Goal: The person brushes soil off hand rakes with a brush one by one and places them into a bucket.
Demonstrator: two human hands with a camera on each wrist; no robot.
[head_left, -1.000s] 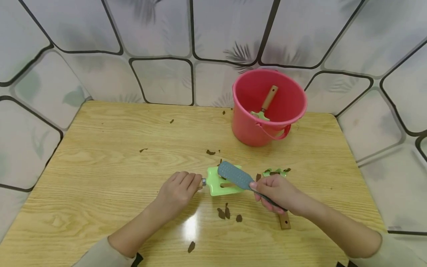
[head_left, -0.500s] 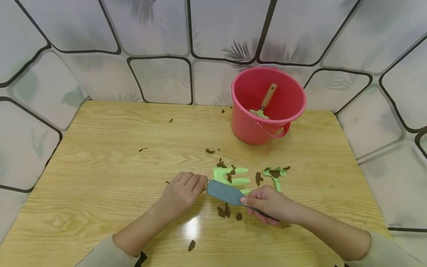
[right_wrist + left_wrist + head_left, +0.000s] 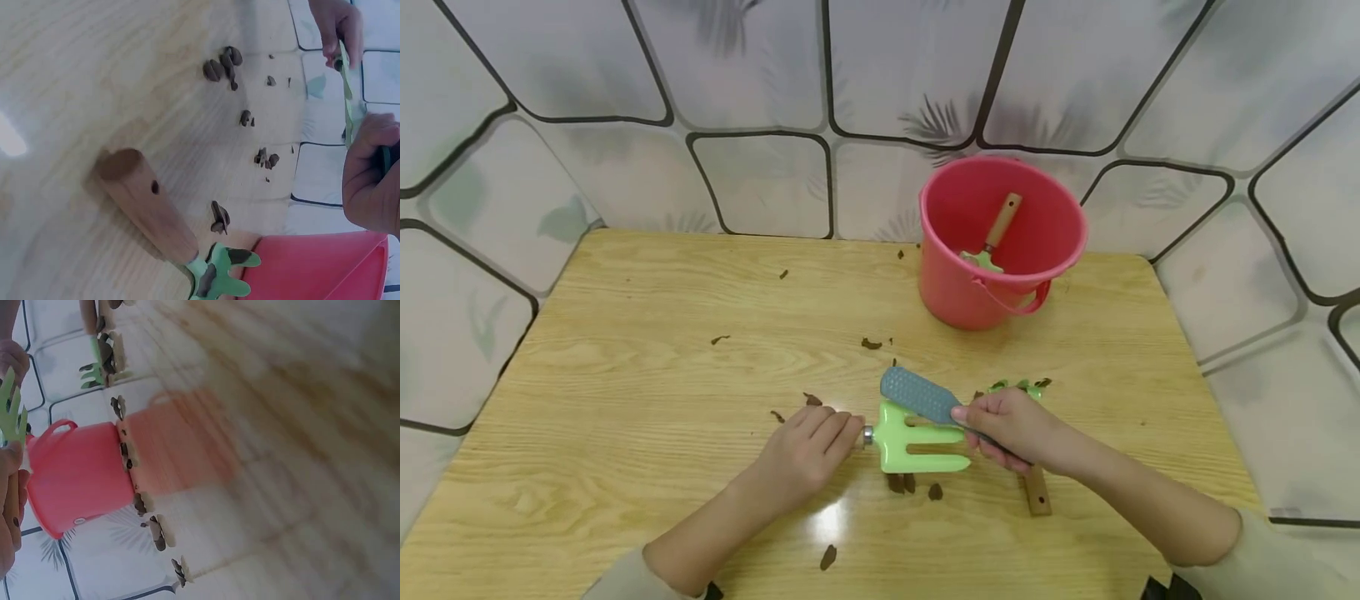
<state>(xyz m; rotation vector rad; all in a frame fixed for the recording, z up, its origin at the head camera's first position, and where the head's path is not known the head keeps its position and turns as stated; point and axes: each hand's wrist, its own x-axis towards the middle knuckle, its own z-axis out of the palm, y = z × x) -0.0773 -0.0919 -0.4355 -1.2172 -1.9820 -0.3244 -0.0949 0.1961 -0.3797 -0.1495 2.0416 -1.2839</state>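
My left hand (image 3: 808, 446) grips the handle of a lime-green garden fork (image 3: 895, 450), its tines pointing right above the table. The fingers hide most of the wooden handle. My right hand (image 3: 1011, 429) holds a thin blue-grey paddle-shaped tool (image 3: 917, 394), thumb on top, its dotted head overlapping the fork's upper edge. In the right wrist view the fork (image 3: 349, 87) shows edge-on between the two hands. Beneath my right hand lies a small green hand rake with a wooden handle (image 3: 150, 206), brown bits stuck on its tines.
A pink bucket (image 3: 958, 292) stands at the back right, with another green tool (image 3: 1003, 221) with a wooden handle inside. Brown crumbs, such as a clump (image 3: 827, 557) near the front, are scattered over the wooden table (image 3: 647, 333). A patterned wall (image 3: 760, 183) encloses the back.
The blue-grey tool swept down across the fork towards its handle, then back up. Brown bits seen on the fork half a second ago no longer show there; a clump appears beside my left hand.
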